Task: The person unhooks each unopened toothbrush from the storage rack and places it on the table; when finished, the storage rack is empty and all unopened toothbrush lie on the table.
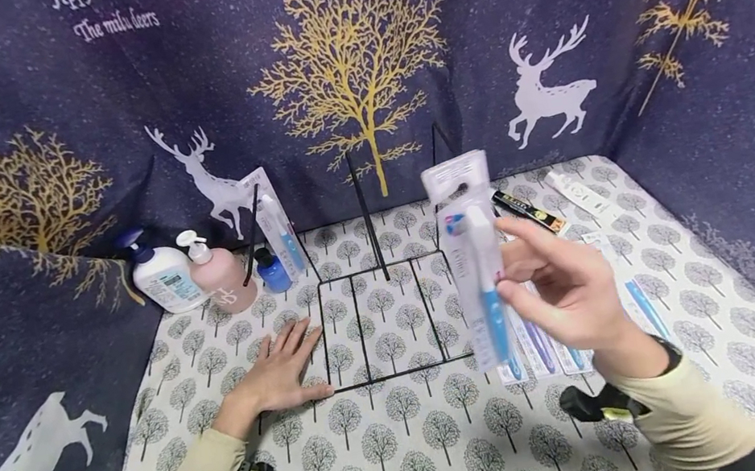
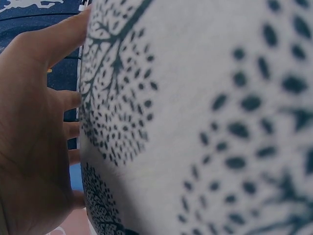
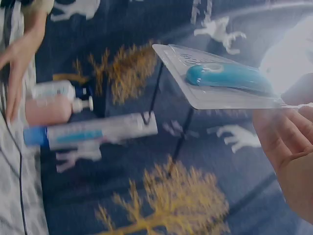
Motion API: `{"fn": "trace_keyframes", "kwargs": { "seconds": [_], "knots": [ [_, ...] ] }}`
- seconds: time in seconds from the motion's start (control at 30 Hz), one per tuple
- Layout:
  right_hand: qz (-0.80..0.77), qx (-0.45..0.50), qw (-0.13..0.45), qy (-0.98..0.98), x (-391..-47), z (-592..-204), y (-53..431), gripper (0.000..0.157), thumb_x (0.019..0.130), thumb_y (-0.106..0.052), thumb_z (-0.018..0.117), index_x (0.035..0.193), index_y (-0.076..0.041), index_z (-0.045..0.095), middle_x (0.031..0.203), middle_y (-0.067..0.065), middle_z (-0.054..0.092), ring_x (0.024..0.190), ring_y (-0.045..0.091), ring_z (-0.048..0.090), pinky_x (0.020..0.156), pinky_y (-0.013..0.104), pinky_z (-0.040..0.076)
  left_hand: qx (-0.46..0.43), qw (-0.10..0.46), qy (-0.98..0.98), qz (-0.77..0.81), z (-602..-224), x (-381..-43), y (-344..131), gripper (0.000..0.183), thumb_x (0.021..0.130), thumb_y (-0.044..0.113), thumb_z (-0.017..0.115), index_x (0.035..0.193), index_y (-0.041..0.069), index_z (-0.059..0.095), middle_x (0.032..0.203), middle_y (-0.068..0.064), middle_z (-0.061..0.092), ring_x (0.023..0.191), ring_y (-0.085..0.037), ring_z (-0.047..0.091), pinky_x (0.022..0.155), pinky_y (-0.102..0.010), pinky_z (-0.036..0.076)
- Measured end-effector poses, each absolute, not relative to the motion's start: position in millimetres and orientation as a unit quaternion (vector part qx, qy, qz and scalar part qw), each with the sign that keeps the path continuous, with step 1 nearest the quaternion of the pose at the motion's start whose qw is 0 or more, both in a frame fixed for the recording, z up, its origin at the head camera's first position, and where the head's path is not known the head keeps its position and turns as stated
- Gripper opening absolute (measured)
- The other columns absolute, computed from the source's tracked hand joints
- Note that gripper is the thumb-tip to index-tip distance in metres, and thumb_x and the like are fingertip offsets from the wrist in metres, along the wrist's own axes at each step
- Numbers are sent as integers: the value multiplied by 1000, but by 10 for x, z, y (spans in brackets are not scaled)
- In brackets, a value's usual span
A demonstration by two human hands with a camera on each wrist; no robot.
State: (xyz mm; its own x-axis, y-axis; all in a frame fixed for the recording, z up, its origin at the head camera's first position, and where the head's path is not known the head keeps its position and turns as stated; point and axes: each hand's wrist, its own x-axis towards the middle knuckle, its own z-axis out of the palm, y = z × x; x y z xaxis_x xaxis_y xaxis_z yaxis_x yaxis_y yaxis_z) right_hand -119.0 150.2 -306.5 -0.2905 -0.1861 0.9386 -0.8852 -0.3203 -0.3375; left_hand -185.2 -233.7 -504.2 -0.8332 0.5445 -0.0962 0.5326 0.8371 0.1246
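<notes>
My right hand (image 1: 564,285) pinches a packaged toothbrush (image 1: 496,323) with a blue handle by the edge of its clear blister pack, upright above the table. In the right wrist view the blue handle (image 3: 225,76) shows through the plastic. My left hand (image 1: 288,371) rests flat on the table with fingers spread, touching the left side of a black wire rack (image 1: 405,372). From a left prong of that rack hangs another toothbrush pack (image 1: 283,229). In the left wrist view the left hand (image 2: 34,122) lies against the patterned cloth.
At the back left stand a white pump bottle (image 1: 167,279), a pink pump bottle (image 1: 223,279) and a small blue bottle (image 1: 273,271). Several toothbrush packs (image 1: 541,349) lie on the right, partly behind the right hand. A black box (image 1: 528,210) and a white tube (image 1: 576,192) lie behind them.
</notes>
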Motion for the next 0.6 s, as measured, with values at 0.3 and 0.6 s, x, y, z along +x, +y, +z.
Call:
{"fn": "trace_keyframes", "kwargs": {
  "seconds": [0.3,0.6],
  "knots": [
    [684,394,274,-549,-1198,-3206,2187,52,71,23,57,120,26,39,92,24,66,80,23,66,68,22,56,282,65,956,41,-5014,-1842,-2323,101,71,78,46,147,19,17,154,-9,6,139,-36,9,106,-65,12],
    [626,268,281,-676,-1300,-3468,2896,51,70,29,49,121,22,43,88,8,68,78,11,65,61,11,52,282,67,956,46,-4992,-1846,-2308,101,71,77,47,147,18,17,154,-9,6,138,-37,10,105,-66,12]
  ]
}}
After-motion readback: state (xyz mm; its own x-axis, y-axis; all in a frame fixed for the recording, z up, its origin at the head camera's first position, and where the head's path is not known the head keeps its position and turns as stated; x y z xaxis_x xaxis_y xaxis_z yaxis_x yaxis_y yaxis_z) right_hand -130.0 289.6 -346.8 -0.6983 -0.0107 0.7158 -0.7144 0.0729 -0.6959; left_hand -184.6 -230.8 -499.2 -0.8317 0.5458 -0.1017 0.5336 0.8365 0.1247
